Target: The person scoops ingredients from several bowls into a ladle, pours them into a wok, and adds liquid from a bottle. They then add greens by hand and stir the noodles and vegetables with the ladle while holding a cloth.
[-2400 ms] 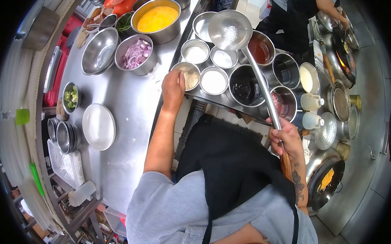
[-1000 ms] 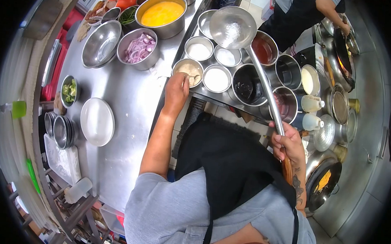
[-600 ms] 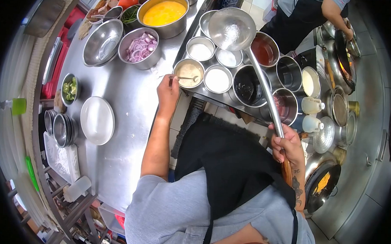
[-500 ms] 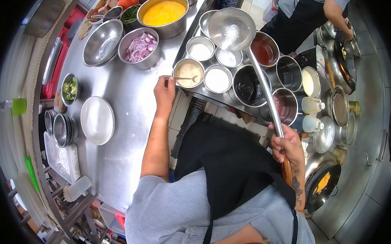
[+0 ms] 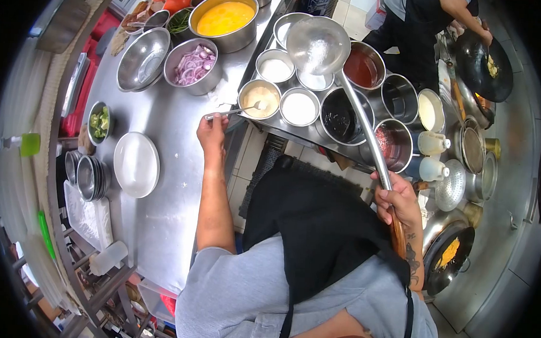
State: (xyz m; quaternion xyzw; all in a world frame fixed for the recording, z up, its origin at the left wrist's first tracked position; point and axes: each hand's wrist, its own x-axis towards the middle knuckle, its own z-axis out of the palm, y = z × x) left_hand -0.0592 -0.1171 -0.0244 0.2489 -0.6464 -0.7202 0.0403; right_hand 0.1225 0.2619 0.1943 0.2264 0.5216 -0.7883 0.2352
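Note:
My left hand [image 5: 211, 132] pinches a small metal spoon [image 5: 237, 110], whose tip lies at a round tub of pale beige seasoning [image 5: 260, 95]. In my right hand [image 5: 397, 200] is the wooden handle of a large steel ladle [image 5: 318, 47]; its fingers wrap round it. The ladle's bowl hovers above the seasoning tubs and hides part of a tub of white powder [image 5: 312, 81]. Beside the beige tub stand another tub of white powder [image 5: 299, 107] and a pot of dark sauce [image 5: 346, 115].
On the left steel counter [image 5: 167, 225] are a white oval plate [image 5: 136, 164], a pot of sliced onion [image 5: 195, 68] and a pot of yellow liquid [image 5: 226, 18]. A wok [image 5: 446, 258] with yellow food sits at right. A co-worker [image 5: 433, 26] handles another wok [image 5: 482, 66].
My left hand has drawn back left and slightly down with the spoon. The ladle has barely moved. The co-worker's wok has been raised and tilted.

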